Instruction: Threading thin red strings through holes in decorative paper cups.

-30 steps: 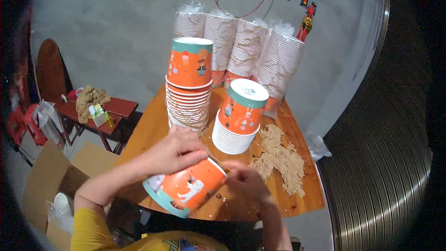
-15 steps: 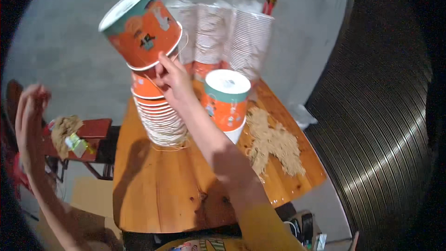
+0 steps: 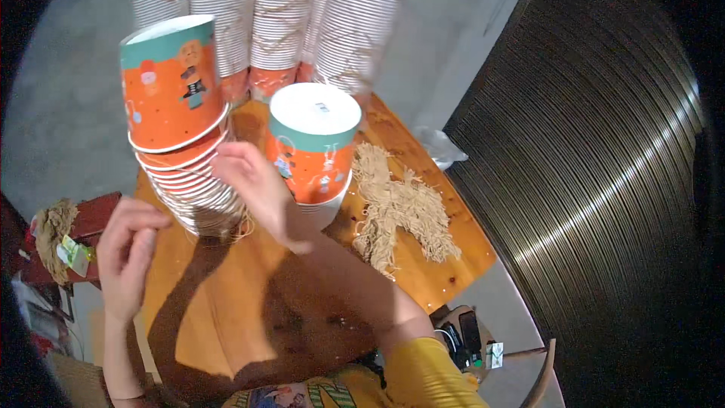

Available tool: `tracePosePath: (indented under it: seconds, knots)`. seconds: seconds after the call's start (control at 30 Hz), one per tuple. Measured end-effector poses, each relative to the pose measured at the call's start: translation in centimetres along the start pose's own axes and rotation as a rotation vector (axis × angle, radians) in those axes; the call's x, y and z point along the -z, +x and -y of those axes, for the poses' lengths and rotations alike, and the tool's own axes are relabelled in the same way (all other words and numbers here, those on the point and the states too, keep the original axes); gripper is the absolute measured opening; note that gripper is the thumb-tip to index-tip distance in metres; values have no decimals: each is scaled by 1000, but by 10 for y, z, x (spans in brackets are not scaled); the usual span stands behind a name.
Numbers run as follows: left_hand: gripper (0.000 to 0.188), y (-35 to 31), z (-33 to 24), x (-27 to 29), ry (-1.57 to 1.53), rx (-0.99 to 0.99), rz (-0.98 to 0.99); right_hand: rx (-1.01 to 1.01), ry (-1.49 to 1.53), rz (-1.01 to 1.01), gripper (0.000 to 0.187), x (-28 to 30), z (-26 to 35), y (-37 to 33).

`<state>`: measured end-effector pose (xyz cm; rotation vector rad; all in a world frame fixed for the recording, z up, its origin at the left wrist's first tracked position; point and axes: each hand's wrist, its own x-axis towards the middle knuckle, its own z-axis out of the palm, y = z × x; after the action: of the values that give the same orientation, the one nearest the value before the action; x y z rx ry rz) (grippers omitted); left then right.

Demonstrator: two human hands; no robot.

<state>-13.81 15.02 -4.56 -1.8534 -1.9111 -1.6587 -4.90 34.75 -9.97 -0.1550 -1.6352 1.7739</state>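
Observation:
A tall stack of upturned orange-and-green paper buckets (image 3: 177, 98) stands at the left of the wooden table, leaning a little, with white rims and thin string handles low down. My right hand (image 3: 257, 189) is beside the stack's rims, its fingers stretched toward them and nothing seen in its grasp. Lower left, my left hand (image 3: 130, 253) hovers in front of the stack with loosely bent fingers, holding nothing visible. Right of my right hand, another upturned paper bucket (image 3: 313, 162) rests on a white-rimmed one below it.
A heap of tan strings (image 3: 404, 208) lies on the right of the wooden table (image 3: 226, 317). Several plastic-wrapped bucket stacks (image 3: 283, 23) line the back. A ribbed metal shutter (image 3: 596, 181) rises at the right. A red bench (image 3: 98, 219) with more string stands at the left.
The top bucket, held tilted in my right hand before, now sits on the left stack and that hand has let go. My left hand has come in toward the stack. The view has shifted.

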Motion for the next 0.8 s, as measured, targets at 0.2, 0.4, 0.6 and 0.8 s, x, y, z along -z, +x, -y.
tracePosePath:
  seconds: [0.2, 0.4, 0.6, 0.8]
  knots:
    - [15, -8, -15, -94, -18, -79, 288, 78, -53, -231, 19, 177, 14, -128]
    - [15, 7, 3, -238, -217, 54, 485, -13, -1197, -294, 20, 287, 0, -147]
    - [19, 42, 38, -332, -233, 246, 427, -150, -1055, -156, 16, 320, -13, -135]
    - [22, 67, 47, -380, -210, 303, 500, -278, -622, -251, 21, 335, -8, -138]
